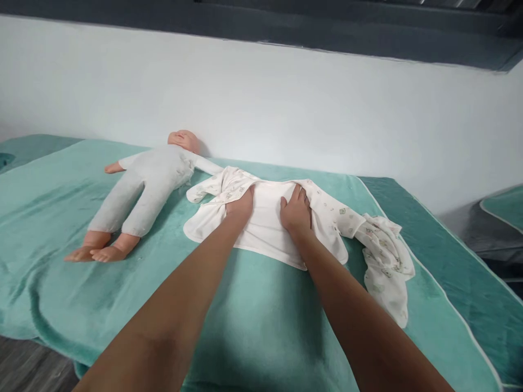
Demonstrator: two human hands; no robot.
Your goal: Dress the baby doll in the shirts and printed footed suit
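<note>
The shirt [267,215] lies opened out directly under both hands, its plain inner side up between them and its printed front parts to either side. The left hand [241,204] reaches in beneath the front flap; its fingertips are covered, so I cannot tell whether they pinch cloth. The right hand [297,211] is spread, thumb apart, palm down by the other flap near the neckline, seemingly pressing rather than gripping. Set apart like this, the hands probably keep the front parted and the cloth from sliding.

Left of the left hand, the doll [157,166] lies on its back, head toward the wall [265,109]; its nearer arm runs up to the shirt's sleeve, the end hidden there. That placing seems to keep it within reach. Right of the right hand, rumpled clothing [386,256] meets the other sleeve's end.

Beyond the hands, the wall limits reach close past the neckline. Nearer the body, the cover [261,316] runs on below the hem, giving room to draw back. Its pale-trimmed edge passes beyond the clothing on the right.
</note>
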